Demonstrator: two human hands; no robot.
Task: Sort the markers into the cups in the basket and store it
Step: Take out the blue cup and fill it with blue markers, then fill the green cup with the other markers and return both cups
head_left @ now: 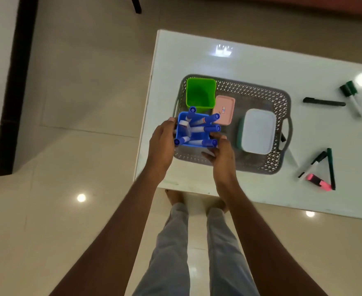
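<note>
Markers with blue caps (197, 129) stand fanned in the blue cup (197, 145) at the near left corner of the grey basket (250, 88). The two hands clamp the cup from either side, left hand (162, 144) curled on its left wall and right hand (221, 155) on its near right corner. Whether the cup rests on the basket floor is unclear.

The cup looks light, stiff and smooth, and top-heavy with the leaning markers, so a low grip on opposite walls suits it.

Behind it stands an empty green cup (200, 92), with a pink box (223, 110) and a white lidded container (258, 131) alongside. More pens, among them a black marker (324, 102) and a pink highlighter (318, 181), lie on the tabletop (197, 52), well apart.
</note>
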